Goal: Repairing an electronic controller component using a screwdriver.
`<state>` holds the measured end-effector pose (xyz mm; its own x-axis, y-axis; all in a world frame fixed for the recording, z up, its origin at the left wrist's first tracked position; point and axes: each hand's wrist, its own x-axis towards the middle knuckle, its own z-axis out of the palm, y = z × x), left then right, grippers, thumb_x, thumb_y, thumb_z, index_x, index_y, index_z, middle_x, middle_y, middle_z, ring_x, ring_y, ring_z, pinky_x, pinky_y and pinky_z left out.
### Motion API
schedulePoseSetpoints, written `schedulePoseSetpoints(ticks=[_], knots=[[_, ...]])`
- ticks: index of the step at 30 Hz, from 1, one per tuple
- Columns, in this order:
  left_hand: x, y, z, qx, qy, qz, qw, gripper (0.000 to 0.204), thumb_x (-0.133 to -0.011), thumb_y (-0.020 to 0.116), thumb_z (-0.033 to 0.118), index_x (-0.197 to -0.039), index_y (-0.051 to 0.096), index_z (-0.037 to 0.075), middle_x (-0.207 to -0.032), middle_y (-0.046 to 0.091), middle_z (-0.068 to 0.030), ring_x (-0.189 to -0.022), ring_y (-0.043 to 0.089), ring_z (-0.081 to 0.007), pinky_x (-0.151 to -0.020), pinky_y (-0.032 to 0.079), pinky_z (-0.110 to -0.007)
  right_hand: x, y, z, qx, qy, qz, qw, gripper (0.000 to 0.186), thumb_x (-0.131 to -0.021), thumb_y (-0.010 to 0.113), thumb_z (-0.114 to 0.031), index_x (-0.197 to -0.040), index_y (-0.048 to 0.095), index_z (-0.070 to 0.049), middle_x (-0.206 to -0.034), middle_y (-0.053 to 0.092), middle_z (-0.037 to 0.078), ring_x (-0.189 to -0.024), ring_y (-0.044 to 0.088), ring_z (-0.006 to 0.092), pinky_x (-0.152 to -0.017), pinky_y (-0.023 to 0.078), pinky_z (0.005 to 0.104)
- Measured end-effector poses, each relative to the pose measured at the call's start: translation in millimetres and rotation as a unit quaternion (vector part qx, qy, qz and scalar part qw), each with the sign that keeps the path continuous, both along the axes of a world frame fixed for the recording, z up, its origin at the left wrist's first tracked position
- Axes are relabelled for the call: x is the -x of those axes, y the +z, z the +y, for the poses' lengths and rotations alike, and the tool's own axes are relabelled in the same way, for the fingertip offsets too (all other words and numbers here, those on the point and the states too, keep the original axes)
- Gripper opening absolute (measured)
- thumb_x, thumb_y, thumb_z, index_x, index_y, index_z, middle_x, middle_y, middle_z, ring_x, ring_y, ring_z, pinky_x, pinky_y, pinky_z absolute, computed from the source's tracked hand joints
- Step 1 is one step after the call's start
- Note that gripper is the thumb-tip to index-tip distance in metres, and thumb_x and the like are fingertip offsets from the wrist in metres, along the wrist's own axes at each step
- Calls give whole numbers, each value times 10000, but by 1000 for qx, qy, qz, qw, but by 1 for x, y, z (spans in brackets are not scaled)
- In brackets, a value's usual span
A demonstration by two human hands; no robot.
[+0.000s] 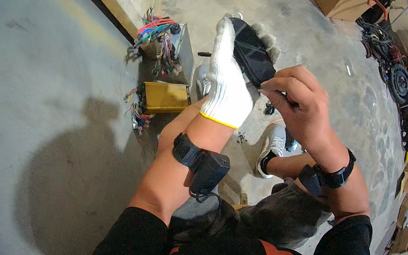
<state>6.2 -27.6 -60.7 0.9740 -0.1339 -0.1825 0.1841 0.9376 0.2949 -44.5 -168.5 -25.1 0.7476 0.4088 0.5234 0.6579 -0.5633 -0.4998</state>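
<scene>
My left hand [227, 90] wears a white knitted glove with a yellow cuff edge. Its thumb and fingers close around a flat black rounded piece [253, 51] marked with crossing lines, whose kind I cannot make out. Bare and bent at the wrist, my right hand [296, 97] is at the lower right edge of that piece. Its thumb and forefinger are pinched together there, and anything between the tips is too small to tell. Each forearm carries a black strap with a small black box [209, 173].
At left, by the grey wall [18, 67], a gold metal box [166, 99] and a grey metal box [186, 50] trail coloured wires. My sneaker [273, 142] rests on the concrete floor. Cardboard boxes [340, 3], black cables [380, 41] and mixed goods line the right side.
</scene>
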Motion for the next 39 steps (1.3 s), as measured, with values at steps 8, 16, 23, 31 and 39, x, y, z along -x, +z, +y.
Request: schedulePoseSetpoints(ticks=[8, 16, 23, 31, 39], knots=[[-3, 0, -6, -24, -14, -6, 1000, 363, -976, 510, 494, -1031, 616, 151, -950, 673, -51, -817, 650, -233, -744, 554, -386, -1, 1, -9, -11, -5, 36, 999, 171, -765, 747, -3, -916, 686, -55, -916, 653, 102, -835, 646, 284, -716, 536, 372], [-3, 0, -3, -29, -27, 12, 999, 347, -970, 517, 494, -985, 632, 167, -930, 667, -31, -801, 650, -219, -736, 552, -380, -4, 0, -9, 7, 25, 24, 999, 162, -760, 745, -2, -902, 677, -41, -914, 655, 104, -840, 649, 290, -713, 536, 373], [-3, -5, -4, -37, 20, 30, 999, 379, -969, 507, 503, -1057, 599, 146, -956, 667, -53, -802, 654, -235, -718, 563, -381, 4, -10, -3, -2, -30, 16, 999, 172, -763, 759, -25, -919, 694, -55, -899, 657, 103, -815, 655, 285, -684, 542, 371], [-3, -6, 0, 8, 5, 40, 999, 392, -965, 506, 513, -1068, 583, 143, -964, 668, -76, -812, 660, -245, -722, 576, -390, 0, -14, 1, 9, -10, -38, 999, 161, -771, 755, -34, -918, 694, -56, -901, 664, 93, -779, 659, 275, -651, 546, 368], [-4, -14, 4, 42, -12, 40, 998, 408, -955, 511, 512, -1040, 590, 121, -931, 672, -89, -776, 662, -261, -717, 577, -402, -3, -20, 2, 2, 1, -54, 999, 153, -770, 757, -26, -908, 695, -47, -899, 670, 93, -776, 661, 264, -645, 548, 361]])
